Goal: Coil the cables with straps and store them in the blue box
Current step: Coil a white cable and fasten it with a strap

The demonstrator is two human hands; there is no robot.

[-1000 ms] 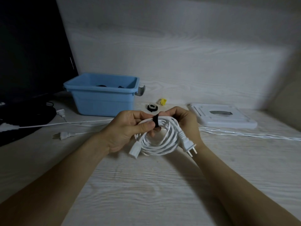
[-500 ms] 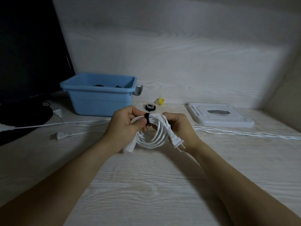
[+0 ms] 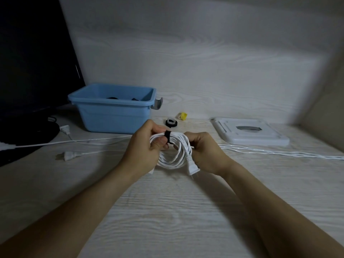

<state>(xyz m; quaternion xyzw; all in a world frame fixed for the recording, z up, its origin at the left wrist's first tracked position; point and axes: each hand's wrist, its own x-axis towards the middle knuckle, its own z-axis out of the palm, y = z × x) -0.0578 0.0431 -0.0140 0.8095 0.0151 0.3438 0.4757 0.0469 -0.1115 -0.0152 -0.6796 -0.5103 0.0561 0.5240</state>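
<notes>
Left hand [image 3: 147, 146] pinching the black strap [image 3: 167, 137] on the white coiled cable [image 3: 175, 151], right hand [image 3: 204, 153] gripping the loops above the desk — probably best pressing that strap tail down snug before dropping it in the blue box [image 3: 113, 116].

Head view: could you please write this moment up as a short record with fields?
held item: white coiled cable, above the table
strap: black strap wrapped round the top of the coil
left hand: grips the coil beside the strap, thumb near it
right hand: grips the coil's right side
plug: hangs at the coil's lower right
blue box: behind and to the left, open, dark items inside
loose cables: uncoiled white cables lie on the table
strap roll: right of the box
</notes>
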